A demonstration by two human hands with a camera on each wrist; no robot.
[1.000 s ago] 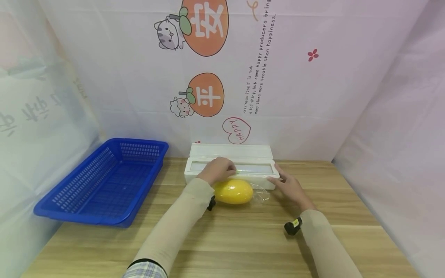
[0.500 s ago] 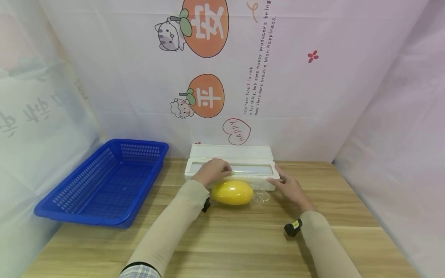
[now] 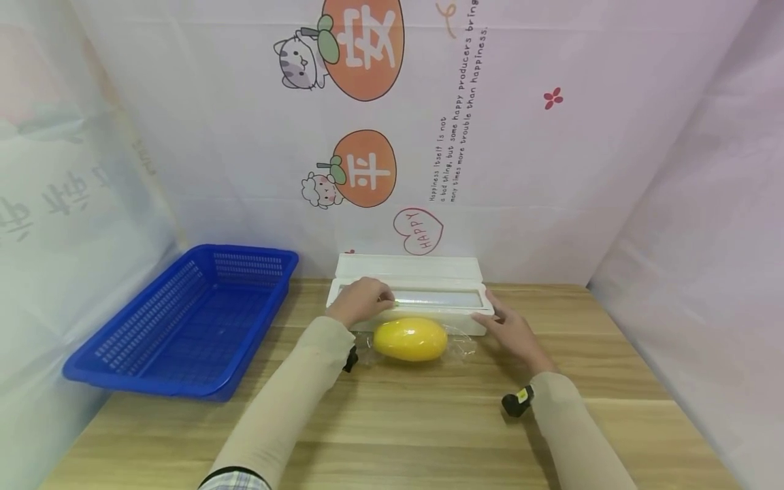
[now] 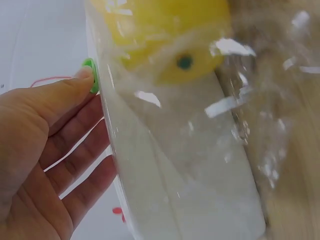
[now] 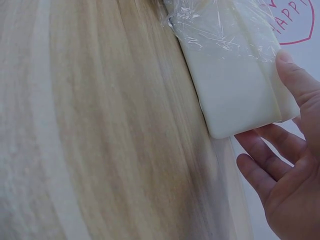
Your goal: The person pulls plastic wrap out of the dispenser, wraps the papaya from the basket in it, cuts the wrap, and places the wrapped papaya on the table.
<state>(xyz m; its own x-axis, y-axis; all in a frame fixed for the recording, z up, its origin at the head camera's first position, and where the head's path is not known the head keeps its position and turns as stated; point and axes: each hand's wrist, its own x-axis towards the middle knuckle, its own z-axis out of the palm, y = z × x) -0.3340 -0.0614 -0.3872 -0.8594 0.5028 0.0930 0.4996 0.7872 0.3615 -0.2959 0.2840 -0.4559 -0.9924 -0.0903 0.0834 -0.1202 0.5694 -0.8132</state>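
Observation:
A long white cling film dispenser (image 3: 441,316) lies against the back wall with its lid (image 3: 410,267) raised. My left hand (image 3: 363,301) is over its left half, and in the left wrist view thumb and forefinger pinch a small green slide cutter (image 4: 94,84) at the box's edge. The other left fingers are spread beside the box. My right hand (image 3: 513,335) grips the dispenser's right end, thumb on the top edge and fingers at the end face. In front of the box lies a glossy yellow oval fruit (image 3: 410,339), covered by clear film (image 3: 461,344) that sticks out at both sides.
A blue plastic basket (image 3: 229,361) with slotted walls stands to the left on the wooden table (image 3: 429,422). White printed sheets (image 3: 520,170) hang behind and at both sides.
My left hand has slid leftward along the dispenser, uncovering more of its top and the film at the fruit's left. My right hand stays at the right end.

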